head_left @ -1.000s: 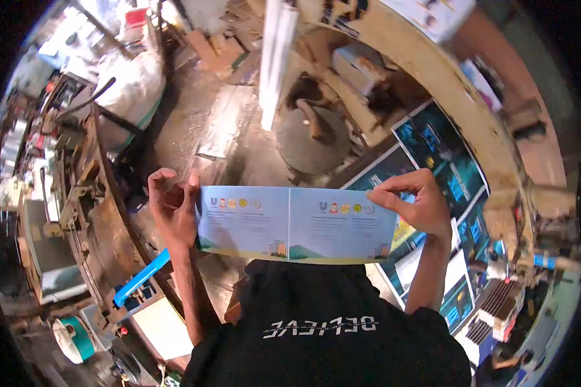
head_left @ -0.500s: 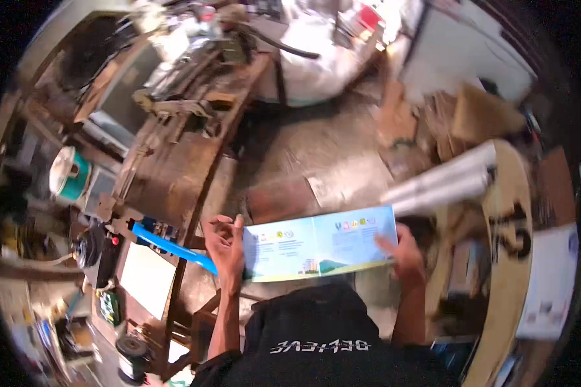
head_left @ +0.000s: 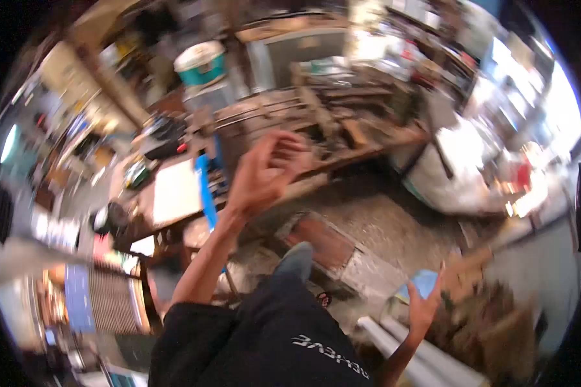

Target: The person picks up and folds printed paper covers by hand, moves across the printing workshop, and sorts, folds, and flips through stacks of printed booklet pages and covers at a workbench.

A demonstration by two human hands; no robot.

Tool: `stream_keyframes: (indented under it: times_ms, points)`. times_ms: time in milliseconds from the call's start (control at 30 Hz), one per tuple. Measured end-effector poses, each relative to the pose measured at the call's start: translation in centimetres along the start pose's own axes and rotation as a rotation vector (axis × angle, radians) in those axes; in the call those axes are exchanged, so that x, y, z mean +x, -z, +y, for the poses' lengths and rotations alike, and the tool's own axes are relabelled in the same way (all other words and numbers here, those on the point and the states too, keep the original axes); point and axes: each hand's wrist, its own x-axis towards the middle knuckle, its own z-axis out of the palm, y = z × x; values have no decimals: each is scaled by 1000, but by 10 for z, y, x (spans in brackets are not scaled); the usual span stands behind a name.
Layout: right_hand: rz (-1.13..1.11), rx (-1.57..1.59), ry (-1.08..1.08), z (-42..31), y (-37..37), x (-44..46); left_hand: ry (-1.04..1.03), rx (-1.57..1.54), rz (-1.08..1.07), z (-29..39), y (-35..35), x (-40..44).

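Observation:
My left hand is raised in front of the wooden workbench. Its fingers curl loosely inward, and nothing shows in them. Low on the right, my right hand has the light-blue printed leaflet between thumb and fingers. Only a small part of the leaflet shows; the hand covers some of it, and its print cannot be read through the blur. A bright blue bar stands at the bench edge, left of my left forearm. Beside it lies a pale flat sheet.
A white and teal bucket stands behind the bench. A large white sack bulges at the right. White tubes lie low right near brown bundled material. My foot is on the floor beside a reddish-brown slab.
The view has swung left toward the bench. My left hand has let go of the leaflet and risen. The leaflet, spread between both hands before, is now in my right hand alone, away to the right.

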Motion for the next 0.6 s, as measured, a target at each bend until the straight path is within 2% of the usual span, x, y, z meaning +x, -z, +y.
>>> stream_keyframes:
  times_ms: [33,133,200,233,300,333,367,433,467,500,533,567,600]
  points:
    - [-105,-30,27,7,-6,18,-37,39,-6,2,2,3]
    - [-370,-160,201,27,-33,62,31,21,-16,-12,8,1]
    - [-249,-85,174,22,-59,74,51,32,29,-25,18,6]
    - [-282,-86,191,20,-70,80,59,35,17,-32,23,12]
    - [-428,49,-61,16,-90,96,68,37,8,-50,33,32]
    - [-385,-78,308,43,-106,115,91,35,19,-62,39,47]
    - [-388,-81,312,44,-117,128,111,29,29,-77,46,63]
    - [-485,10,-20,38,-140,147,129,-1,3,-107,68,97]
    - [-451,-147,128,35,-151,160,153,64,10,-123,78,118]
    - [-476,-168,-46,50,-165,177,154,107,2,-141,81,146]
    - [-446,-222,60,77,-180,191,144,166,20,-160,92,175]
    - [-475,-388,60,66,-192,201,49,155,26,-183,105,207]
    - [-404,-396,26,52,-193,220,2,111,-21,-194,96,258]
